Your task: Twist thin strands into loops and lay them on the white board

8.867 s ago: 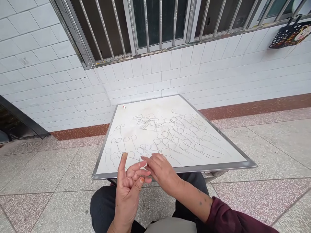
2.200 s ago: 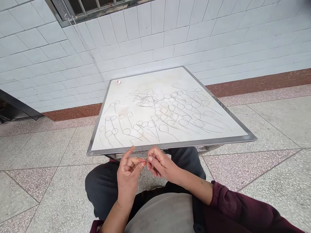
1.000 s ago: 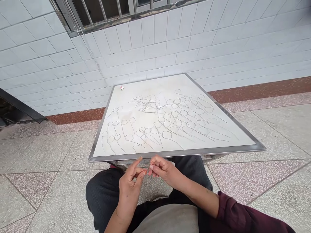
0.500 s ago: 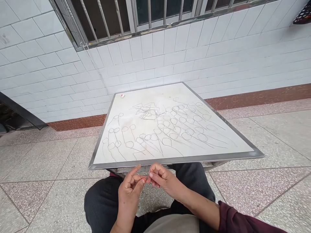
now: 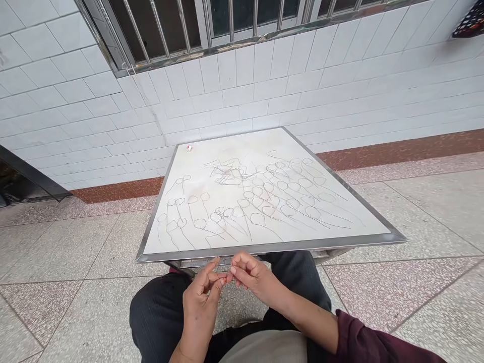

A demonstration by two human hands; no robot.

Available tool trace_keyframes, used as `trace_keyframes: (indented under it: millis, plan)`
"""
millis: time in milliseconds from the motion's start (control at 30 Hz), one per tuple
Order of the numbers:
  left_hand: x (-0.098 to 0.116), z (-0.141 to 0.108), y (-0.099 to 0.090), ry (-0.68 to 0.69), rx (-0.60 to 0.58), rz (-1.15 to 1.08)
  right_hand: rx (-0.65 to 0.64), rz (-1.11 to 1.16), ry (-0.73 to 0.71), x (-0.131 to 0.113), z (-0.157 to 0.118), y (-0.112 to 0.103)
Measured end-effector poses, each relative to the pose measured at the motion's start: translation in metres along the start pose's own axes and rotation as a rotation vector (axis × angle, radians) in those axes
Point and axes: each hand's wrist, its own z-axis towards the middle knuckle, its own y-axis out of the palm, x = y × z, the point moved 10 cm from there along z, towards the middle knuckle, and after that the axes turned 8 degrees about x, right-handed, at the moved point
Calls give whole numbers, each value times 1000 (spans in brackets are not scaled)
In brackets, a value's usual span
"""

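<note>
My left hand [image 5: 204,287] is raised just in front of the table's near edge, its thumb and a finger pinched together. Close against it, my right hand [image 5: 251,277] pinches too, and the fingertips of both hands nearly touch. A thin dark wire [image 5: 218,268] shows faintly between the fingers; most of it is hidden. On the white tabletop [image 5: 227,143] beyond lie several thin wires, each with a round loop [image 5: 258,219] and a long tail. Farther back is a tangled heap of bent wires [image 5: 230,174] without clear loops.
A grey metal rim [image 5: 272,248] edges the table, which stands against a white tiled wall [image 5: 245,96]. A small white and red object [image 5: 189,148] lies at the far left corner. Above is a barred window [image 5: 230,22]. My knees [image 5: 155,312] are under the near edge.
Both hands keep their pinch at almost the same place, with only slight finger movement. The whole view has shifted a little. The wires on the table lie as before.
</note>
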Motion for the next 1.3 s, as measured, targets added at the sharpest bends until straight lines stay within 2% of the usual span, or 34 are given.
trace_keyframes:
  millis: [100,167,233,333,433,600,900,1100,1300]
  plan:
    - [4,-1,-1,-28,33,-45,16,-72,-46,-5,-3,-1]
    - [6,-1,-3,-58,61,-90,56,-213,-119,-12,-6,-4]
    - [8,-1,-2,-86,74,-146,80,-423,-266,-24,-10,-3]
    - [9,-1,-2,-91,83,-161,26,-713,-523,-38,-20,14]
    - [7,-1,-4,-70,106,-142,-2,-908,-651,-38,-25,26]
    - [2,2,-9,-62,166,-189,13,-1123,-718,-31,-28,36]
    - [-10,7,-11,-149,186,-263,-132,-1211,-850,-33,-38,58]
    - [-18,10,-19,-166,203,-243,-163,-1291,-760,-21,-36,70]
    - [-7,18,-37,-91,245,-226,-144,-1276,-714,-13,-38,67]
